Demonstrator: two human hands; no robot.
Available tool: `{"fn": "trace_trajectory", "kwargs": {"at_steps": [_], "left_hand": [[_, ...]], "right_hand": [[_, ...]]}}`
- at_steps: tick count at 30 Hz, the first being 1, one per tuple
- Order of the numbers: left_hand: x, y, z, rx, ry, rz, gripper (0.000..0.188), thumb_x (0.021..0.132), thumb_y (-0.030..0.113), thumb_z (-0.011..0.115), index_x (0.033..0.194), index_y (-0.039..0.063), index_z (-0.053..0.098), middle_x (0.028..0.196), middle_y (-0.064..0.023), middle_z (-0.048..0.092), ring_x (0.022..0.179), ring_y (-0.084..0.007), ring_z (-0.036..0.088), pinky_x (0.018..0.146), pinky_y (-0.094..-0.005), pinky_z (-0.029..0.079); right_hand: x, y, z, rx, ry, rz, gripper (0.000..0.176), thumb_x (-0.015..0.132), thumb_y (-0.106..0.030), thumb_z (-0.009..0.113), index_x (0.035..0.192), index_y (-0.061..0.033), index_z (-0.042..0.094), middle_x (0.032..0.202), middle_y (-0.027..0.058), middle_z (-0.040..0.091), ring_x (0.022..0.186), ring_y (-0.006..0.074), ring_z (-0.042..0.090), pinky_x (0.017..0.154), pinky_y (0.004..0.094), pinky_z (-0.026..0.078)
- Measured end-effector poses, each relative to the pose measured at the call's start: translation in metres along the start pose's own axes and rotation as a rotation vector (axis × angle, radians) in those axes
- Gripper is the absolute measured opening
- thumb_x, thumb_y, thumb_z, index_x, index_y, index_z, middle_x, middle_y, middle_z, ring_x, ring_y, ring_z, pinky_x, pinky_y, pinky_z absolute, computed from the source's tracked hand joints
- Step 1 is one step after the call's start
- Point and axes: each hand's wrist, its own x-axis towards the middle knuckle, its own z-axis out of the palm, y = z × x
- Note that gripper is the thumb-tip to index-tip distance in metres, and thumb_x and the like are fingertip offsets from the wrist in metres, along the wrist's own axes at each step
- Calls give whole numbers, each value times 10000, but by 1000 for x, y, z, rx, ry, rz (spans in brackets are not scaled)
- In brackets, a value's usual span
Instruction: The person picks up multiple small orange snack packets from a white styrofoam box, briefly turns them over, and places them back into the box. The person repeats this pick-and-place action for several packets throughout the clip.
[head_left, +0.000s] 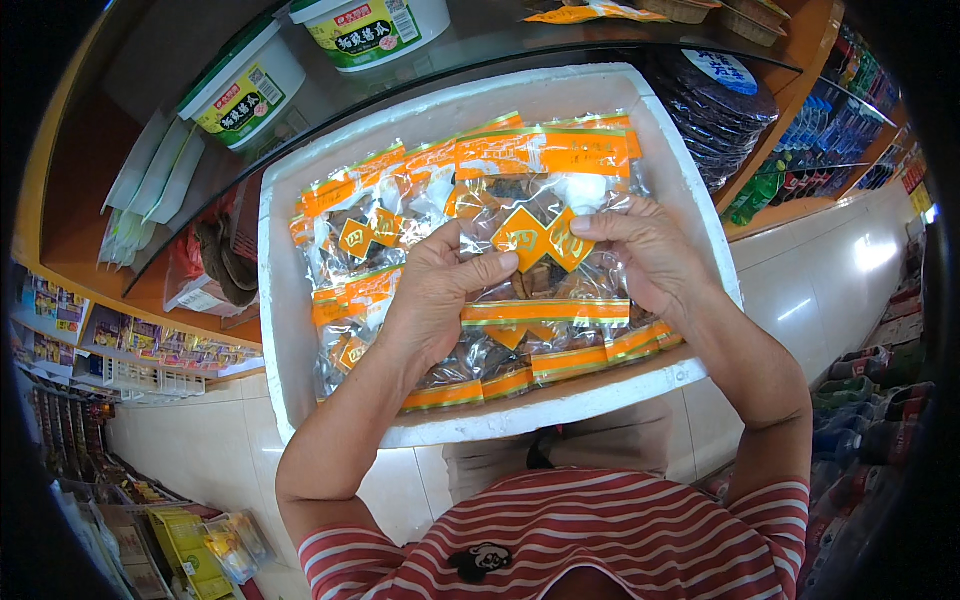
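Between my two hands is a clear plastic packet (542, 154) with orange bands at top and bottom, held flat above a foam box. My left hand (439, 285) grips its left side, thumb on the front. On the right side, my right hand (649, 251) pinches it with the thumb over an orange diamond label. Brown dried pieces and a white bundle show through the film. Below, the white foam box (495, 429) holds several similar packets (360, 232) in overlapping rows. The held packet hides part of those beneath.
Behind the box is a glass shelf (480, 64) with white-and-green tubs (244, 97). A stack of dark round wrapped goods (709, 112) stands right of the box. Drink bottles (757, 195) line shelves farther right. Yellow baskets (191, 551) are at lower left, above the tiled floor (810, 292).
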Motion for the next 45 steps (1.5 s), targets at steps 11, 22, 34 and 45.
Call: {"fn": "trace_trajectory", "kwargs": {"at_steps": [11,22,34,45], "left_hand": [[2,-7,-3,-1,-5,11,216,709,12,647,909,20,566,823,-86,609,706,-132,588,646,-254,500],[6,7,-15,-144,252,37,181,741,61,618,910,45,556,799,-31,586,722,-119,534,682,-284,478],[20,2,-15,-103,270,68,110,749,31,608,834,16,539,730,-70,584,630,-151,572,559,-325,512],[42,8,34,-30,101,-30,103,790,66,553,867,18,503,826,-82,550,776,-173,556,674,-370,510]], "right_hand": [[6,4,-3,35,-34,9,263,702,11,619,953,5,541,891,102,596,852,177,580,765,304,476],[13,2,-16,59,183,-171,174,786,-139,558,908,-16,535,805,48,543,707,108,492,622,235,409],[7,-4,-22,171,241,-340,237,798,-115,531,1007,-14,481,866,59,526,752,119,481,643,251,392],[5,-19,-26,273,346,-556,202,795,-77,510,989,-27,479,835,42,531,719,97,488,629,258,378]]}}
